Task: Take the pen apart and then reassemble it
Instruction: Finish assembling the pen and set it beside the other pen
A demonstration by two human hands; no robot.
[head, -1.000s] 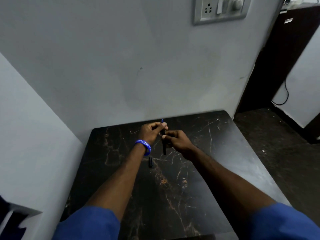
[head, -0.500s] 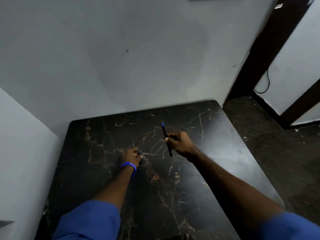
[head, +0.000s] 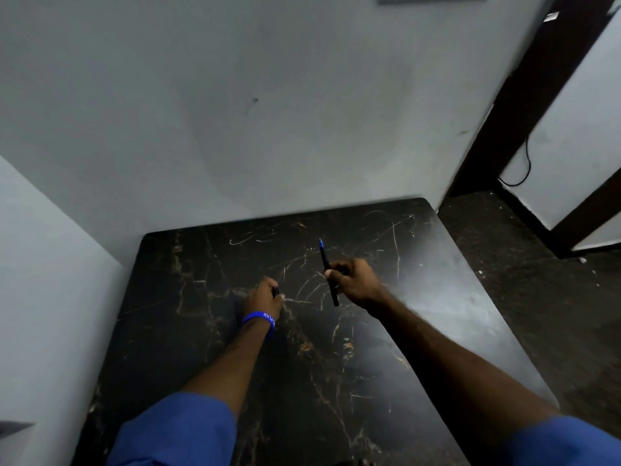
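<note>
My right hand (head: 354, 279) grips a thin black pen body (head: 327, 269) with a blue tip pointing up and away, held above the black marble table (head: 336, 364). Down on the table to the left, my left hand (head: 263, 297), with a blue wristband (head: 259, 319) on its wrist, has its fingers closed around a small black pen piece (head: 276, 291), of which only a bit shows past the fingers. The two hands are a hand's width apart.
The table sits in a corner, with grey walls (head: 235, 112) behind and to the left. Its right edge drops to a dark floor (head: 537, 280). A dark door frame (head: 524, 95) and a hanging cable (head: 524, 163) stand at the right.
The hands were together on the pen a second ago. My left hand has dropped left to the table onto the small black piece, while my right hand keeps the pen body. The view tilted down.
</note>
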